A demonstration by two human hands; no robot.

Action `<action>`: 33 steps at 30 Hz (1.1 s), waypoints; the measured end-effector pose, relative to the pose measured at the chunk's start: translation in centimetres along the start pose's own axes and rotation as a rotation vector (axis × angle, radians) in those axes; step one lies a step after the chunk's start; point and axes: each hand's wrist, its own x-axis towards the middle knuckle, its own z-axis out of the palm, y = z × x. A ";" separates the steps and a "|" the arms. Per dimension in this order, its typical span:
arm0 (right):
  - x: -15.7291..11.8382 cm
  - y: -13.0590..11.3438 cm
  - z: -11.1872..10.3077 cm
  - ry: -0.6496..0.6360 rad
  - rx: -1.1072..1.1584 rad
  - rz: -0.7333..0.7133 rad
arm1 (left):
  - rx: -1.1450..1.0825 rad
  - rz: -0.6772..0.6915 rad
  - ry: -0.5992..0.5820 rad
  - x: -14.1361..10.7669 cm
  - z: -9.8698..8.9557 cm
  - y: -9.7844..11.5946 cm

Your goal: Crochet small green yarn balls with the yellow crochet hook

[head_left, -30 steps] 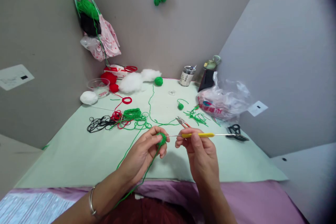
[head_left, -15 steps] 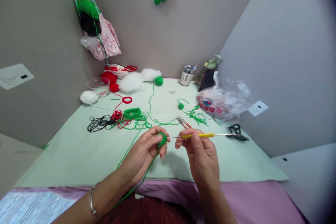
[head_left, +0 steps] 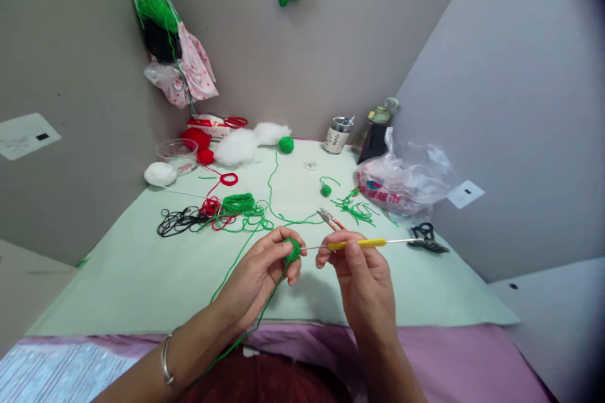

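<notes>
Green crocheted piece [head_left: 293, 250], small and rounded, sits pinched between the thumb and fingers of the left hand [head_left: 258, 269], held up over the table's [head_left: 155, 286] near edge, around the middle of its length. Facing it, the right hand [head_left: 363, 267] grips a crochet hook [head_left: 358, 244] by its yellow handle, thumb pressing from the near side. Its thin shaft points left and meets the piece's right flank; from here I can't make out whether the tip is through a loop. Working a stitch looks to be the step in hand. I'd say the next move calls for a firm left pinch and a small, careful turn of the hook to catch the yarn. One green strand [head_left: 268, 304] runs from the piece down past the near edge.

Just beyond the right fingers lie thread snips [head_left: 332, 220]. Farther out, green yarn trimmings [head_left: 355, 210] lie toward the right edge, a tangle of green yarn [head_left: 239, 204] toward the left, and a green yarn ball [head_left: 286, 145] by the far edge.
</notes>
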 end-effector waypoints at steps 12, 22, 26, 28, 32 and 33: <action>-0.1 0.0 0.3 -0.060 0.064 0.030 | -0.035 -0.041 -0.041 0.1 -0.3 -0.4; -0.1 0.5 -0.3 -0.101 -0.138 -0.083 | -0.026 -0.097 -0.045 0.2 -0.7 -1.2; -0.1 0.5 -0.1 -0.125 -0.270 -0.166 | -0.055 -0.114 -0.035 0.2 -0.6 -1.4; -0.1 0.5 0.0 -0.169 -0.293 -0.158 | -0.073 -0.111 -0.017 0.4 -0.5 -1.4; -0.4 0.7 -0.1 -0.211 -0.332 -0.129 | -0.117 -0.096 0.008 0.6 -0.2 -1.6; -0.5 0.7 -0.1 -0.206 -0.342 -0.135 | -0.128 -0.088 0.005 0.6 -0.1 -1.6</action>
